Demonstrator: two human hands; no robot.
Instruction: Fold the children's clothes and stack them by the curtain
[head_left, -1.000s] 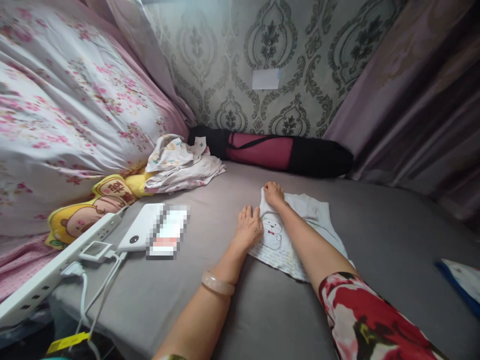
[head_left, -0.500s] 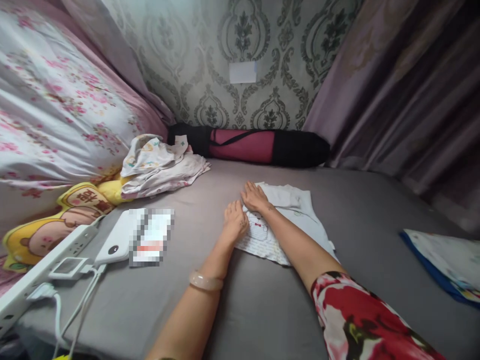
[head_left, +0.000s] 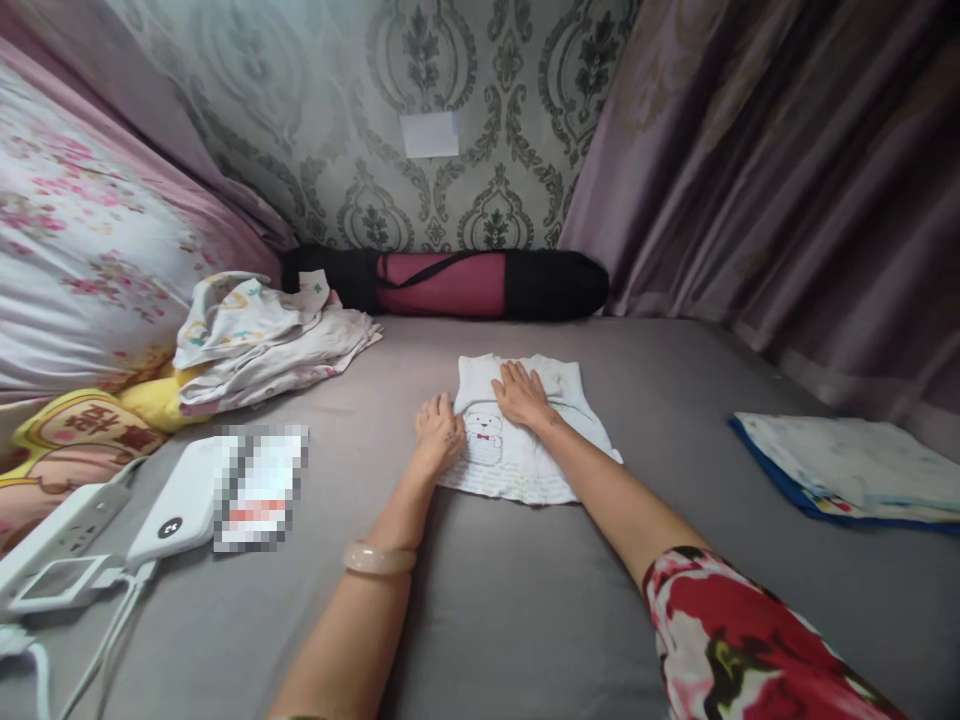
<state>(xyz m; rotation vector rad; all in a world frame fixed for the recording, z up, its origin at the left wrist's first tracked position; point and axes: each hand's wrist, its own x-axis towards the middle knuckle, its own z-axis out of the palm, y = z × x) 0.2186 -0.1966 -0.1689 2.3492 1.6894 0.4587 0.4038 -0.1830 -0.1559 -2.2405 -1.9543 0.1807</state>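
A small white shirt with a printed bear and a red bow lies spread on the grey bed sheet, its upper part folded over. My right hand rests flat on the upper middle of the shirt, fingers stretched out. At the shirt's left edge is my left hand, palm down, its fingers loosely bent and a little apart; the fingertips lie on the sheet beside the cloth. I see nothing held in either hand.
Left are a power bank, a power strip with cables, a yellow plush pillow and crumpled clothes. A black and maroon roll bag lies along the wall. Folded cloths sit at right.
My right hand has slid rightward across the shirt, uncovering the bear print. My left hand has shifted to the shirt's left edge. The view has turned slightly right.
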